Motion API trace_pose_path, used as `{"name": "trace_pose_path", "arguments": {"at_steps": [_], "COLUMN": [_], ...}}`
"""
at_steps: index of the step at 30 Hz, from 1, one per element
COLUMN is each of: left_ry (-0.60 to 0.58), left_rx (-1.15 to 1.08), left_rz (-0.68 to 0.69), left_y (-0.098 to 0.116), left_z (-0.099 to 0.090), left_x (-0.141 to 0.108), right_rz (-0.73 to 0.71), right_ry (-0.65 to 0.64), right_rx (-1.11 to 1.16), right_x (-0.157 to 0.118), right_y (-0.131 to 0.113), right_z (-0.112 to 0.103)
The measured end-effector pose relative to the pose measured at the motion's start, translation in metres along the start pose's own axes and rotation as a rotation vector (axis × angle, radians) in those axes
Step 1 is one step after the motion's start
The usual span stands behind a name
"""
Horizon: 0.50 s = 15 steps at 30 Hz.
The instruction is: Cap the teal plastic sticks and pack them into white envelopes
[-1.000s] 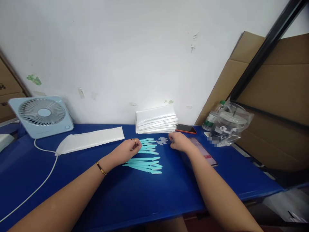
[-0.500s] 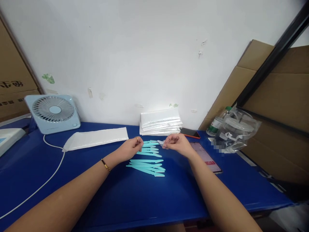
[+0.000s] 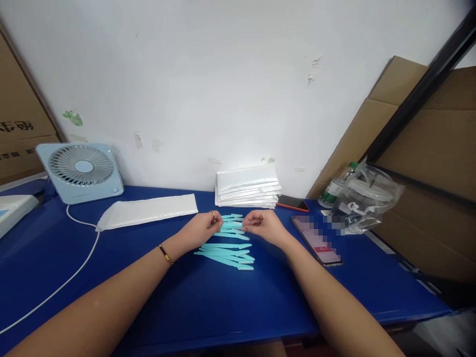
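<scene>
My left hand [image 3: 201, 230] pinches the handle end of a turquoise eyebrow razor [image 3: 231, 225], held level just above others of its kind. At the blade end of the same razor are the closed fingertips of my right hand [image 3: 263, 226], which hide its tip. Under and around the held one lie several more razors, partly covered by my fingers. Nearer to me, a second group of turquoise razors [image 3: 226, 255] is spread on the blue table [image 3: 208, 307], blade ends to the right.
Behind my hands stands a stack of white padded envelopes [image 3: 247, 186]. A single white envelope [image 3: 148, 212] and a light blue fan [image 3: 84, 171] are on the left. Two phones [image 3: 316, 240], a bottle [image 3: 330, 192] and a bagged cup [image 3: 366, 203] sit on the right.
My right hand has moved slightly left, closing in on the razor's end. The whitish piece that showed at its fingertips is now hidden. The left hand has hardly moved.
</scene>
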State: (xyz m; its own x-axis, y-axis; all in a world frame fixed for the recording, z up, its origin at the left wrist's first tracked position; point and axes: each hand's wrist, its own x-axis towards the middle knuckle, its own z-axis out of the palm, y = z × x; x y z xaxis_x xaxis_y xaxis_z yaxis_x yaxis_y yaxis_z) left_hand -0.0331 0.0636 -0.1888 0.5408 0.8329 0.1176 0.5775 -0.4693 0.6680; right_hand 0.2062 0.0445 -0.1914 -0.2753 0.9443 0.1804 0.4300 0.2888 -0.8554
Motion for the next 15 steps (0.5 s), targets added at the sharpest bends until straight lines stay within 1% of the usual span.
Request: {"name": "trace_pose_path", "arguments": {"at_steps": [2,4,5,6,7,9,10,12,15], "left_ry": [0.07,0.138,0.142,0.113,0.052,-0.092,-0.144,-0.187,-0.196], "left_rx": [0.101,0.19,0.215,0.227,0.228,0.208,0.2,0.202,0.239], "left_rz": [0.032,0.085,0.112,0.136,0.157,0.198,0.215,0.229,0.217], "left_y": [0.0,0.002,0.004,0.005,0.007,0.01,0.011,0.012,0.013], "left_z": [-0.001,-0.003,-0.004,-0.005,-0.006,-0.005,-0.004,-0.001,0.002], "left_x": [0.001,0.0,-0.001,-0.002,-0.003,-0.005,-0.006,-0.006,-0.005], "right_rz": [-0.047,-0.083,-0.091,-0.089,-0.08,-0.052,-0.039,-0.041,-0.092], "right_ry": [0.061,0.158,0.206,0.24,0.253,0.229,0.198,0.126,0.04], "right_rx": [-0.055,-0.174,-0.261,-0.356,-0.447,-0.579,-0.612,-0.635,-0.697], "right_x": [0.002,0.003,0.003,0.002,0.002,0.001,0.001,0.003,0.008], "right_y": [0.003,0.005,0.006,0.007,0.008,0.011,0.013,0.017,0.021], "right_z": [-0.007,-0.019,-0.026,-0.033,-0.039,-0.045,-0.046,-0.04,-0.027]}}
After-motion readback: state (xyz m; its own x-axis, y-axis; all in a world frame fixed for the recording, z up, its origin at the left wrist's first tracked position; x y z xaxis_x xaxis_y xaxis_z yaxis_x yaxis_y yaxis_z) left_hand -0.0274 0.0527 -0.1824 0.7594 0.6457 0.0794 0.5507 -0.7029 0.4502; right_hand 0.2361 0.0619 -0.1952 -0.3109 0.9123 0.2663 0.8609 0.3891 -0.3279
